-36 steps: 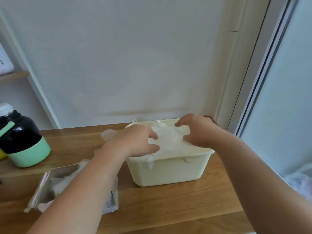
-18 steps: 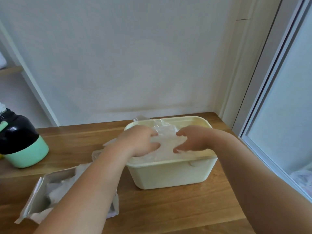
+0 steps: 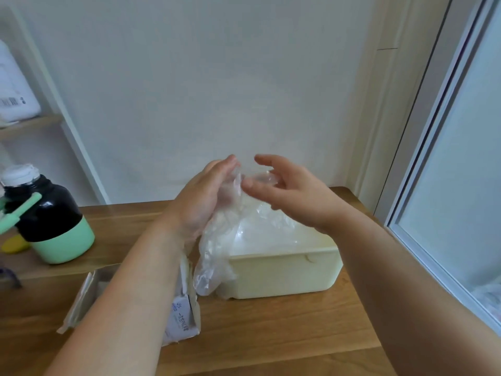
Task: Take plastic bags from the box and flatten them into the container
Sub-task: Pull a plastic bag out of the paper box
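A clear plastic bag [image 3: 217, 256] is held up over a cream container [image 3: 284, 275] on a wooden table [image 3: 271, 335]. The left hand [image 3: 206, 196] is kept flat, fingers straight and together, with its palm laid against the top of the bag. The right hand [image 3: 292, 194] is spread loosely, its thumb touching the same crumpled top; whether the film is truly pinched there cannot be told. The bag's lower part is draped outside the container, over its near left corner, while the rest lies above the opening. A slip is judged likely if so light a hold is loosened: the thin film could slide onto the table rather than into the container, and trapped air could keep it from lying flat. The open box [image 3: 184, 316] is seen at lower left, largely covered by the left forearm [image 3: 130, 294], so any bags remaining inside cannot be counted. The container's inside is veiled by the film, and its fill cannot be judged. A black and green bottle [image 3: 51, 221] is set well apart at the left.
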Motion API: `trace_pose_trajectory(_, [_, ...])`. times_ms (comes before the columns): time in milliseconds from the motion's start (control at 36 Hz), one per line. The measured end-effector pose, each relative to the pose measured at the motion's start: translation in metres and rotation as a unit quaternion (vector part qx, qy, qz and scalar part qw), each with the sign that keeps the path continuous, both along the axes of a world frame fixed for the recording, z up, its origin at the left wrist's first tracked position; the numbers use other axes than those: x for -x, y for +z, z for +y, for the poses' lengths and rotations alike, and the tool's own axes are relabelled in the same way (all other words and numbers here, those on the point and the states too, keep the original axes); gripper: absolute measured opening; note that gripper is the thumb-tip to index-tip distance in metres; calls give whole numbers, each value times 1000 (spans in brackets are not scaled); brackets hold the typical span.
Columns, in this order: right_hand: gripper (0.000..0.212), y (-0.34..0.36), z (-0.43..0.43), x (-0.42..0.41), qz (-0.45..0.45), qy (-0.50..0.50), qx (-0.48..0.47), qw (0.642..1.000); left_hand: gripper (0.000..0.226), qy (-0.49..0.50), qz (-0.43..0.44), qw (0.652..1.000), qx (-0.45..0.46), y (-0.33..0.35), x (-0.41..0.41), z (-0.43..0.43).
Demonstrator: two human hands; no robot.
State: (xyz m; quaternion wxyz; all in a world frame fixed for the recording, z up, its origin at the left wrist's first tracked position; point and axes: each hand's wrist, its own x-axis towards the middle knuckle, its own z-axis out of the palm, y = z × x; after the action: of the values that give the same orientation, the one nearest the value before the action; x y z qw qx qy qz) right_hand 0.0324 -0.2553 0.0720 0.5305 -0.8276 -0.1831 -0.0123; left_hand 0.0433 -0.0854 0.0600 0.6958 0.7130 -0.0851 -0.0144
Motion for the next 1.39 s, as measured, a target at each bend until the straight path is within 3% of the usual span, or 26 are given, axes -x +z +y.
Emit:
trace_pose_trajectory(83, [18, -1, 6, 2, -26, -16, 2, 1000, 56, -33, -8, 999, 10, 2, 4, 2])
trace_pose_trajectory(139, [10, -2, 8, 0, -30, -43, -36, 998, 72, -32, -18, 999, -35, 3, 7, 5])
trace_pose_trajectory(194, [11, 0, 8, 0, -4, -56, -102, 993, 99, -1, -48, 990, -132, 4, 13, 8])
trace_pose_trajectory(250, [13, 2, 6, -1, 9, -77, -158, 984, 117, 42, -95, 960, -259, 7, 23, 8])
trace_pose_trajectory(306, [18, 3, 5, -2, 3, -98, -179, 979, 122, 72, -143, 923, -350, 8, 33, 6])
trace_pose_trajectory(417, [24, 5, 5, -1, 16, -126, -194, 973, 124, 85, -189, 886, -414, 3, 36, 3])
trace_pose_trajectory(472, [26, 6, 5, -1, 32, -129, -207, 969, 113, 94, -213, 865, -445, -3, 34, 1])
trace_pose_trajectory(528, [28, 6, 4, 0, 49, -134, -222, 965, 82, 113, -236, 864, -429, -10, 27, 2])
trace_pose_trajectory(611, [27, 5, -3, 1, 68, -150, -226, 960, 23, 138, -211, 918, -304, -14, 19, 4])
trace_pose_trajectory(639, [26, 4, -6, 2, 76, -157, -228, 958, 16, 141, -191, 937, -254, -13, 17, 5])
trace_pose_trajectory(722, [23, 2, -19, -1, 106, -185, -226, 950, 24, 176, -127, 966, -140, -3, 1, 6])
trace_pose_trajectory(778, [18, -2, -27, -4, 137, -200, -231, 942, 15, 251, -116, 947, -164, 5, -11, 6])
trace_pose_trajectory(833, [14, -6, -32, -9, 163, -221, -241, 931, 34, 355, -141, 904, -190, 9, -19, 5])
trace_pose_trajectory(889, [10, -12, -35, -14, 182, -243, -269, 914, 45, 423, -230, 855, -191, 11, -15, 1])
trace_pose_trajectory(945, [9, -20, -39, -19, 197, -270, -299, 894, 40, 392, -344, 830, -198, 6, -10, -8])
trace_pose_trajectory(1028, [15, -33, -47, -27, 188, -319, -215, 904, 31, 237, -414, 842, -252, -10, -5, -21])
trace_pose_trajectory(1111, [20, -40, -53, -32, 178, -340, -86, 919, 32, 40, -282, 874, -394, -25, -4, -30])
trace_pose_trajectory(1167, [19, -41, -57, -32, 163, -338, 12, 927, 37, -60, -168, 846, -503, -36, -10, -34])
trace_pose_trajectory(1250, [3, -40, -58, -28, 118, -318, 175, 924, 42, -120, -74, 817, -559, -41, -17, -40])
trace_pose_trajectory(1333, [33, -44, -61, -27, 83, -317, 279, 903, 45, -154, -3, 782, -604, -43, -27, -46])
trace_pose_trajectory(1389, [32, -43, -60, -26, 57, -321, 311, 893, 46, -162, 21, 764, -625, -44, -31, -49])
